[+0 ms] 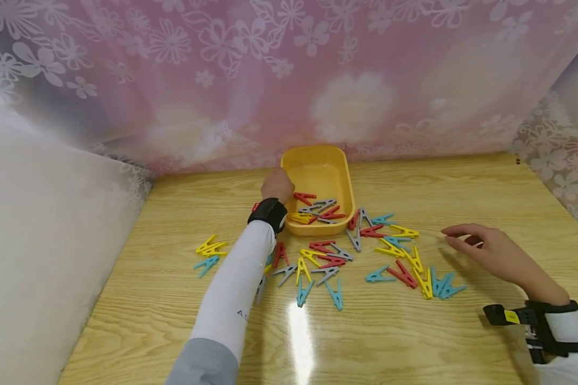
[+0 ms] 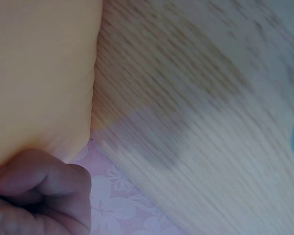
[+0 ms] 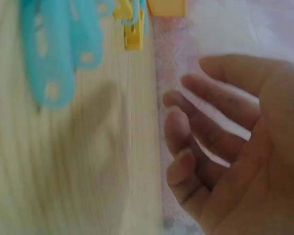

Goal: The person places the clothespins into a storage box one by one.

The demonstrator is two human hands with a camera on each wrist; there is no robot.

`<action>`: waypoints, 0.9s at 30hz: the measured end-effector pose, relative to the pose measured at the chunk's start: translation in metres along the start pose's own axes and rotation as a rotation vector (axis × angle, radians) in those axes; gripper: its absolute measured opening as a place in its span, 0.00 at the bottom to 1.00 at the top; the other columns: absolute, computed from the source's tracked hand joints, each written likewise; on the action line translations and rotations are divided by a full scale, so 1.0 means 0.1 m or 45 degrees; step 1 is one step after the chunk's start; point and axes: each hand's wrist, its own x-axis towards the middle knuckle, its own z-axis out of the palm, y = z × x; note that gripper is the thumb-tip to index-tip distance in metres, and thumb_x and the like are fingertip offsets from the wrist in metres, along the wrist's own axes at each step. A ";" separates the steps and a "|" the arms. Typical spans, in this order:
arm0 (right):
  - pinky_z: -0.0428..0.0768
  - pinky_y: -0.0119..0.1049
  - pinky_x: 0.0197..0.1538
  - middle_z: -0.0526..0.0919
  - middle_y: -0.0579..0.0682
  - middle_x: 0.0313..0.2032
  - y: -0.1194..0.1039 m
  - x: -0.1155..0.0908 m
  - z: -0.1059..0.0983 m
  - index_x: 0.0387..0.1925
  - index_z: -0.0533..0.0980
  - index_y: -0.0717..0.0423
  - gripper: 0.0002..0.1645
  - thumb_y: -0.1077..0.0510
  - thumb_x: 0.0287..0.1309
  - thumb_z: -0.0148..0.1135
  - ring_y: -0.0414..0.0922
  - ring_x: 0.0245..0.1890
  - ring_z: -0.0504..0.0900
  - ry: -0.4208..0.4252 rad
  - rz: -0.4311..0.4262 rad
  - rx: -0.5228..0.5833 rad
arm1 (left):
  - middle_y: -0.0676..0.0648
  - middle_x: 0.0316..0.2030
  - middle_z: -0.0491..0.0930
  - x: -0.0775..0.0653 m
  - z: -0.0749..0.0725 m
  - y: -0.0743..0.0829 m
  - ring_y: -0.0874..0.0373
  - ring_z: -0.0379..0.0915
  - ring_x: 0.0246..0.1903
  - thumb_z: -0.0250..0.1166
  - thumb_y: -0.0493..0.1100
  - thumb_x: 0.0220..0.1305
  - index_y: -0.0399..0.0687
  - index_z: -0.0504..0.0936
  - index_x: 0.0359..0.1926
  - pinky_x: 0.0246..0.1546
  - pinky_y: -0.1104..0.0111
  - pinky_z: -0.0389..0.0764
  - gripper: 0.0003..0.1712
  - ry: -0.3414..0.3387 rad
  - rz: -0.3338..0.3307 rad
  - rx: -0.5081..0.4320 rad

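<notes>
Head view, far left: what lies on the wooden table (image 1: pixel 164 321)?

Two yellow clips (image 1: pixel 213 247) beside a blue clip (image 1: pixel 206 265), left of the person's outstretched arm.

And the left hand (image 1: pixel 277 184)?

It grips the left rim of the yellow tray (image 1: pixel 318 179), fingers curled in tight; the left wrist view shows them bent against the wall, tips hidden.

What does the tray hold?

Red, grey and yellow clips (image 1: pixel 300 218), heaped at its near end; the far end shows bare floor.

In front of it?

A loose scatter of red, yellow, grey and blue clips, two blue ones (image 1: pixel 337 295) nearest the person.

Farther right?

More clips spread out from the tray's near right corner, among them a red clip (image 1: pixel 403 275), then overlapping blue clips (image 1: pixel 442 285).

The right hand (image 1: pixel 492 254)?

Just beyond those, above the table, holding nothing: fingers gently bent, thumb apart from them.
</notes>
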 end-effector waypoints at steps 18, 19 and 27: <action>0.65 0.34 0.25 0.72 0.44 0.42 0.24 -0.35 0.09 0.55 0.74 0.60 0.24 0.62 0.56 0.67 0.42 0.28 0.64 -0.399 -0.149 0.293 | 0.44 0.34 0.78 -0.03 -0.04 0.01 0.51 0.77 0.34 0.59 0.44 0.67 0.39 0.77 0.46 0.37 0.61 0.80 0.13 -0.011 -0.001 -0.014; 0.64 0.34 0.24 0.72 0.44 0.41 0.25 -0.36 0.09 0.54 0.75 0.59 0.23 0.63 0.56 0.67 0.42 0.28 0.63 -0.386 -0.176 0.285 | 0.44 0.34 0.78 -0.03 -0.05 0.01 0.51 0.77 0.34 0.59 0.44 0.67 0.39 0.77 0.46 0.37 0.61 0.80 0.13 -0.011 -0.002 -0.010; 0.68 0.31 0.26 0.74 0.39 0.37 0.25 -0.37 0.12 0.48 0.78 0.54 0.19 0.59 0.53 0.70 0.37 0.28 0.67 -0.267 -0.190 0.105 | 0.44 0.35 0.79 -0.03 -0.04 0.02 0.51 0.78 0.34 0.59 0.44 0.67 0.39 0.77 0.46 0.38 0.61 0.80 0.14 -0.013 -0.006 0.009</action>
